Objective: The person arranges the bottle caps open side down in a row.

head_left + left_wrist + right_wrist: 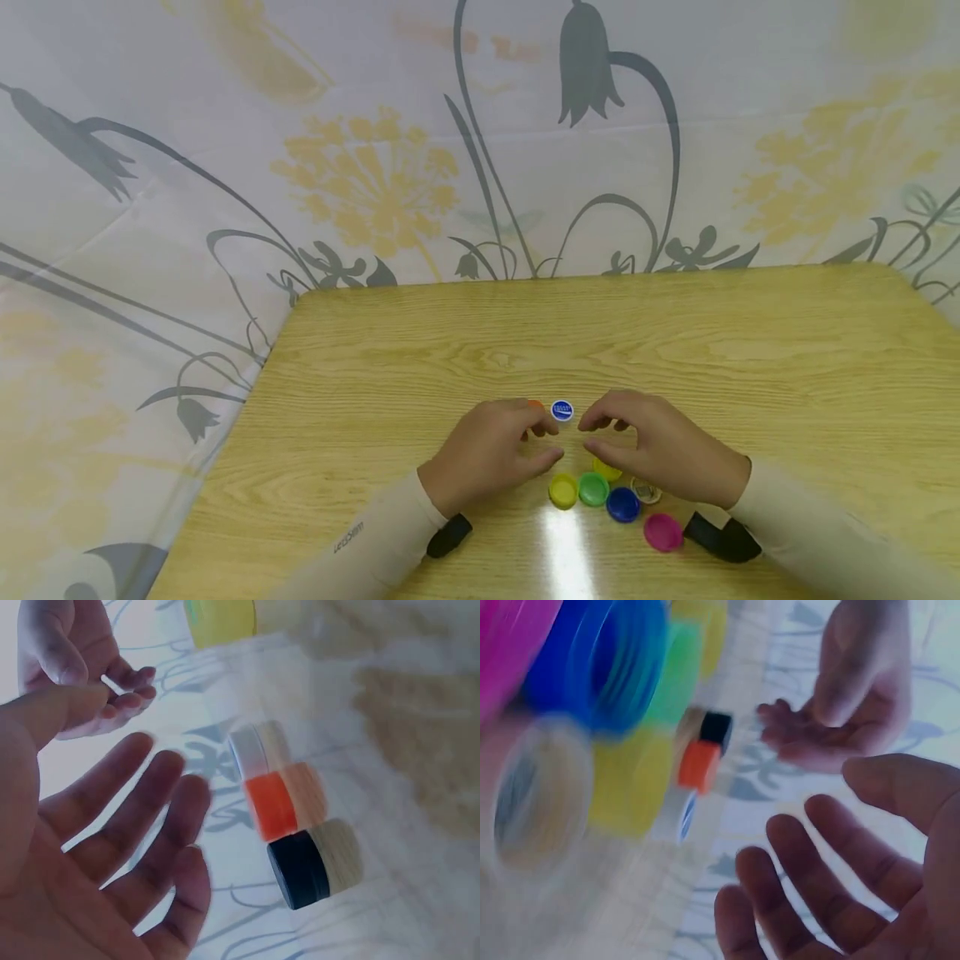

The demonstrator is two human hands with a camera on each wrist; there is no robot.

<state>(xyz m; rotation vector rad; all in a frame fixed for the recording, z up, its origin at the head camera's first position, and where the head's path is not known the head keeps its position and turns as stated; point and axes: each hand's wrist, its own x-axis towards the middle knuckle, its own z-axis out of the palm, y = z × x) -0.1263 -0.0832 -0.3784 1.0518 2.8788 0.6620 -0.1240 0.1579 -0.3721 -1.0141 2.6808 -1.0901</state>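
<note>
My left hand (491, 450) and my right hand (663, 446) face each other over the table, fingers loosely bent and holding nothing. Just beyond their fingertips stands a white bottle cap with a blue printed top (562, 410). Beside it an orange cap (536, 403) is partly covered by my left hand. In the left wrist view a black cap (300, 868) completes that row; my left hand hides it from the head view. Near my right hand lie a yellow cap (606, 470), partly covered by its thumb, and a pale, whitish cap (646, 490).
Nearer to me are another yellow cap (563, 492), a green cap (593, 489), a dark blue cap (623, 505) and a pink cap (663, 532). The wooden table (420, 350) ends at a flower-patterned cloth (510, 167) behind. Black straps (723, 539) show at my wrists.
</note>
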